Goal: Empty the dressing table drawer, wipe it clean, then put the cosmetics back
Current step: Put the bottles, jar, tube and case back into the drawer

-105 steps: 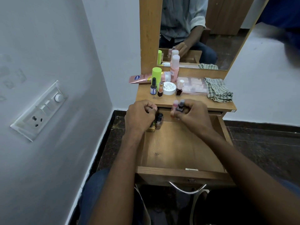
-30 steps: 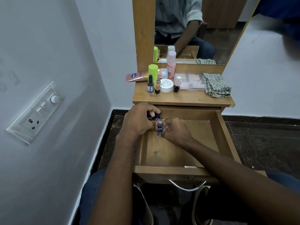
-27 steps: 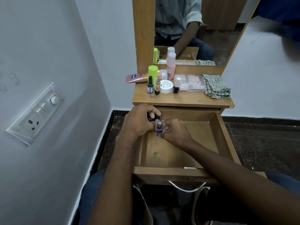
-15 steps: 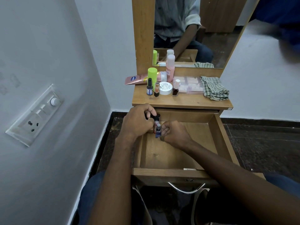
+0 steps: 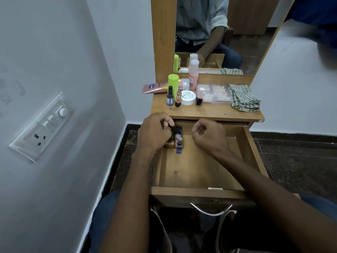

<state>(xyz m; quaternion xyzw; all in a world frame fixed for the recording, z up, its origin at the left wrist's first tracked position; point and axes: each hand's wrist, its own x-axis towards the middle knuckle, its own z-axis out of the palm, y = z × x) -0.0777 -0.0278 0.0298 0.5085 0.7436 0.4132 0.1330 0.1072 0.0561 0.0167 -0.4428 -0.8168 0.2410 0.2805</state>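
The wooden drawer (image 5: 197, 193) is pulled open over my lap. In its back left corner stand a few small bottles: a blue nail polish (image 5: 179, 147), a pink one (image 5: 176, 139) and a dark-capped one (image 5: 178, 129). My left hand (image 5: 155, 131) is in that corner, fingers curled round a small dark-capped bottle that it mostly hides. My right hand (image 5: 207, 134) hovers to the right of the bottles, fingers curled, holding nothing.
On the tabletop (image 5: 209, 113) stand a green-capped bottle (image 5: 173, 81), a pink tube (image 5: 155, 88), a pink bottle (image 5: 193, 74), a white jar (image 5: 188, 95), a dark red polish (image 5: 199, 99), a clear palette box (image 5: 215, 93) and a checked cloth (image 5: 243, 98). A wall stands close on the left.
My right hand has let go of the blue nail polish, which now stands in the drawer, and moved up and right. My left hand stays in the corner.
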